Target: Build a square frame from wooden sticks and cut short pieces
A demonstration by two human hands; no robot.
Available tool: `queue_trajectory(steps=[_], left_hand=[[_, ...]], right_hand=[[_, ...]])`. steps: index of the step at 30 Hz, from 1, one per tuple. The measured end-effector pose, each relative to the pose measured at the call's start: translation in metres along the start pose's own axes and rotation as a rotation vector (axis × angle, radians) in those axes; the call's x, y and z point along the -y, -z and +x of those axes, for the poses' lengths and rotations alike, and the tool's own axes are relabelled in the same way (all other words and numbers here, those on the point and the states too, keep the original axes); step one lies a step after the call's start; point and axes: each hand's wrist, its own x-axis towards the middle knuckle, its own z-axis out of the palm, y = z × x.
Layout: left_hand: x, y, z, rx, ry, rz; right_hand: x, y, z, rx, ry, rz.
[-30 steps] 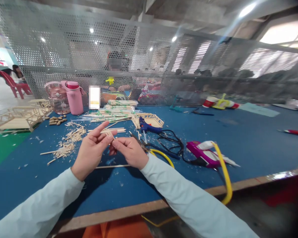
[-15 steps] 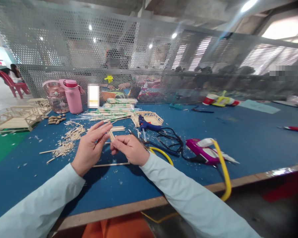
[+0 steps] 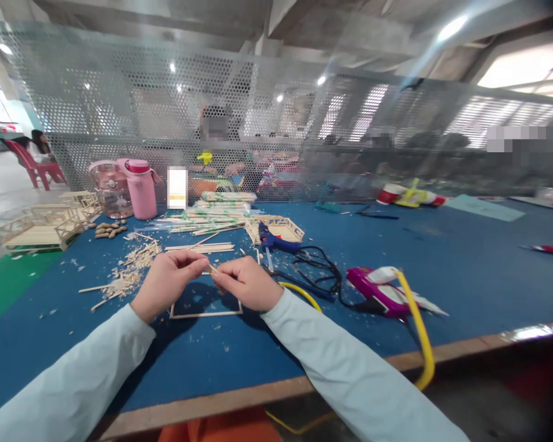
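Between my two hands are short wooden sticks (image 3: 212, 269), their ends pinched by the fingertips of my left hand (image 3: 166, 279) and my right hand (image 3: 249, 283). How many sticks there are cannot be made out. Below the hands, a rectangular stick frame (image 3: 207, 314) lies on the blue table, its far side partly hidden. Long loose sticks (image 3: 221, 247) lie just beyond the hands. A blue glue gun (image 3: 279, 241) rests beside a small stick-built tray (image 3: 291, 228).
Stick scraps (image 3: 131, 270) and peanuts (image 3: 109, 229) lie at left, near the pink bottle (image 3: 141, 190) and stick models (image 3: 39, 230). At right are black cables (image 3: 325, 270) and a purple glue gun (image 3: 380, 291) with a yellow handle. A perforated screen (image 3: 166, 116) stands behind.
My left hand's fingers have closed from a spread pose into a pinch on the sticks. Both hands sit slightly lower in view, and more of the stick frame shows. The camera view has shifted slightly.
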Motion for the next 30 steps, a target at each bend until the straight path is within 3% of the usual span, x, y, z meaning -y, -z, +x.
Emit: queue_trajectory(steps=[7, 15, 19, 21, 26, 30], left_hand=[[-0.003, 0.006, 0.0, 0.129, -0.063, 0.203], [-0.006, 0.003, -0.004, 0.074, -0.129, 0.224], [-0.009, 0.002, -0.007, 0.071, -0.198, 0.323], [-0.009, 0.001, -0.008, 0.059, -0.214, 0.309], [-0.007, -0.001, -0.008, -0.01, -0.171, 0.133], [-0.009, -0.005, -0.009, 0.112, -0.246, 0.088]], right_hand=[[-0.003, 0.004, -0.001, 0.035, 0.106, -0.143], [0.002, 0.0, -0.001, -0.106, 0.083, -0.056], [0.007, -0.001, -0.001, -0.076, 0.095, -0.04], [0.007, -0.003, -0.001, -0.051, 0.047, 0.036], [0.007, -0.007, 0.002, -0.022, -0.106, 0.487], [0.007, -0.01, 0.003, -0.06, -0.115, 0.582]])
